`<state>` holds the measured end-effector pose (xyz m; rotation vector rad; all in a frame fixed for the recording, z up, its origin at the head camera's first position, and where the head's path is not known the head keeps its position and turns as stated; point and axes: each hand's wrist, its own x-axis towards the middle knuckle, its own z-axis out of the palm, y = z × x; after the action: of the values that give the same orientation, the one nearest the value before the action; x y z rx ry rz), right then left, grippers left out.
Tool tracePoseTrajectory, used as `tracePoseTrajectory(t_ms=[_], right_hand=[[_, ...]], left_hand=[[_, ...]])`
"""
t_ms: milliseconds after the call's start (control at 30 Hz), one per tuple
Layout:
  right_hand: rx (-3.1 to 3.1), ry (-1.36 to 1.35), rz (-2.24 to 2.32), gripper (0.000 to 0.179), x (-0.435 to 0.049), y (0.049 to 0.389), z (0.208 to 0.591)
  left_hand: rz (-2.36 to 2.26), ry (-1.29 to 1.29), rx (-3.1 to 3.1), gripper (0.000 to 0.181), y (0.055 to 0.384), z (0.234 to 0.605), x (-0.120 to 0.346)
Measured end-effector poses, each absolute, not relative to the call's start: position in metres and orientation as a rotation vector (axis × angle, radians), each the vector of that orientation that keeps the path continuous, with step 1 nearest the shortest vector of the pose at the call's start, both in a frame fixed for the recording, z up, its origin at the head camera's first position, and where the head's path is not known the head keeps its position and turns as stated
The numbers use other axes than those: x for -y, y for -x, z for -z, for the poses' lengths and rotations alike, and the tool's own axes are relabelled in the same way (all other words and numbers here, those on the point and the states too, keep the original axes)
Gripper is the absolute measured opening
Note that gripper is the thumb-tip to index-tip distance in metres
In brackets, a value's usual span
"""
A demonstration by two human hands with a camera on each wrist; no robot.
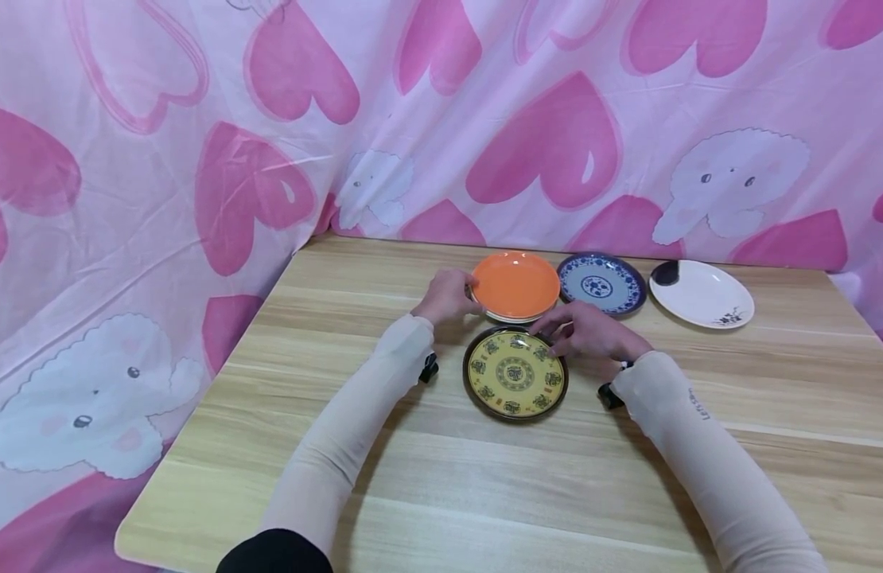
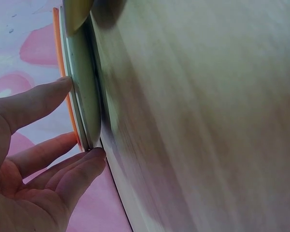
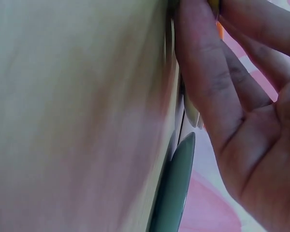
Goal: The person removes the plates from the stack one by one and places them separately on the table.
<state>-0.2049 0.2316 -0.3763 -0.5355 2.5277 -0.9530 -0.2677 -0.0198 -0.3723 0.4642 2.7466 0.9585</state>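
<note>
Orange-topped plate stack [image 1: 515, 284] I hold edgewise with my left grip [image 1: 447, 297], yellow plate [image 1: 515, 373] pinched at rim by my right grip [image 1: 590, 330].

The wooden table [image 1: 441, 493] is offering passage before the yellow patterned plate [image 1: 515, 374]. Beyond, the orange plate [image 1: 515, 285], blue floral plate [image 1: 602, 284] and white plate [image 1: 699, 293] are forming a barrier. The left hand [image 1: 445, 296] is blocking its left end; heart-print fabric [image 1: 542, 143] is closing the back.

orange plate [image 1: 515, 284]: face up atop pale plates [image 2: 85, 92] | yellow patterned plate [image 1: 515, 372]: dark-rimmed, face up, just in front
</note>
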Motion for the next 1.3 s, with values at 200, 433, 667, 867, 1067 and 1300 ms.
tracePoseTrajectory(t_ms=[200, 433, 667, 867, 1067, 1300], right_hand=[[-2.520, 0.557, 0.966, 0.044, -0.235, 0.204, 0.374], [-2.527, 0.579, 0.962, 0.042, -0.240, 0.201, 0.370], [-2.534, 0.524, 0.987, 0.043, -0.242, 0.202, 0.363], [-2.546, 0.470, 1.077, 0.043, -0.247, 0.208, 0.360], [-2.730, 0.357, 1.167, 0.031, -0.247, 0.215, 0.358], [-2.808, 0.124, 1.225, 0.025, -0.242, 0.220, 0.357]], left_hand=[[-0.941, -0.489, -2.764, 0.048, 0.267, 0.371, 0.020], [-0.958, -0.458, -2.752, 0.049, 0.267, 0.371, 0.020], [-0.939, -0.476, -2.766, 0.047, 0.266, 0.372, 0.020], [-0.913, -0.492, -2.773, 0.044, 0.267, 0.371, 0.019], [-0.936, -0.454, -2.764, 0.049, 0.267, 0.372, 0.019], [-0.922, -0.450, -2.771, 0.053, 0.267, 0.372, 0.019]])
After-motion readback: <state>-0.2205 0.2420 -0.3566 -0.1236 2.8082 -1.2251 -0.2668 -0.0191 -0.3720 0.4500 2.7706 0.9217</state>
